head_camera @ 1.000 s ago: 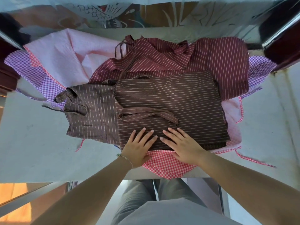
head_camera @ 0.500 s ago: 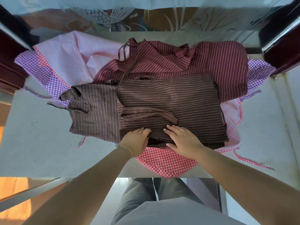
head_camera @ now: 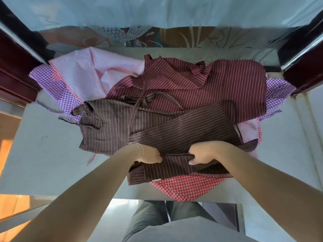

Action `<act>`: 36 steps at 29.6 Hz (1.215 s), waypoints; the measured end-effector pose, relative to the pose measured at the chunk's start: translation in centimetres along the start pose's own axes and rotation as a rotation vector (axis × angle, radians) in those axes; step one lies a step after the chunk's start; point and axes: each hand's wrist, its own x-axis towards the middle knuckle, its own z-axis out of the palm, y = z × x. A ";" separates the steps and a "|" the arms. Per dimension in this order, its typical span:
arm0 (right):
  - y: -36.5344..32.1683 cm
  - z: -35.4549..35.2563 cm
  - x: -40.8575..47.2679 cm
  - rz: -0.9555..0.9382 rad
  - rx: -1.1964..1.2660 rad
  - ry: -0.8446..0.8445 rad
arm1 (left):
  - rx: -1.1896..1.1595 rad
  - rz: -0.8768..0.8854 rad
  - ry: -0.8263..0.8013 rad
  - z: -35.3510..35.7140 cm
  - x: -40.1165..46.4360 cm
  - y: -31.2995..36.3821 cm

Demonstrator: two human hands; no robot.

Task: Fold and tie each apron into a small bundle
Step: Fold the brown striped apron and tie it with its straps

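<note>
A brown striped apron (head_camera: 174, 131) lies partly folded on top of the pile, its bib end spread to the left. My left hand (head_camera: 150, 155) and my right hand (head_camera: 201, 154) both grip its near folded edge, fingers curled under the cloth, lifting that edge off the pile. One of its thin ties (head_camera: 138, 109) runs across its upper part. Beneath it lie a maroon striped apron (head_camera: 218, 86), a pink apron (head_camera: 97, 74) with purple checked trim (head_camera: 57, 86), and a red checked apron (head_camera: 185, 186) at the near edge.
The pale table (head_camera: 40, 147) carries the pile; its near edge runs just in front of my lap. Dark wooden frames (head_camera: 15, 67) stand at the far left and far right. A patterned glass panel (head_camera: 157, 39) rises behind the table.
My hands went from lying flat on the brown apron to curling round its near edge and lifting it. The folded layer now tilts up and the view has moved closer.
</note>
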 end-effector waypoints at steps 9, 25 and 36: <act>1.1 -6.4 4.7 -0.028 -0.115 0.446 | -0.246 -0.122 0.429 -1.2 2.7 -6.2; 2.3 -6.6 10.9 0.033 -0.195 0.574 | -0.028 -0.207 0.805 1.9 6.6 -7.4; 1.9 -6.5 11.4 0.049 -0.205 0.468 | 0.166 -0.331 0.597 -0.4 7.9 -5.8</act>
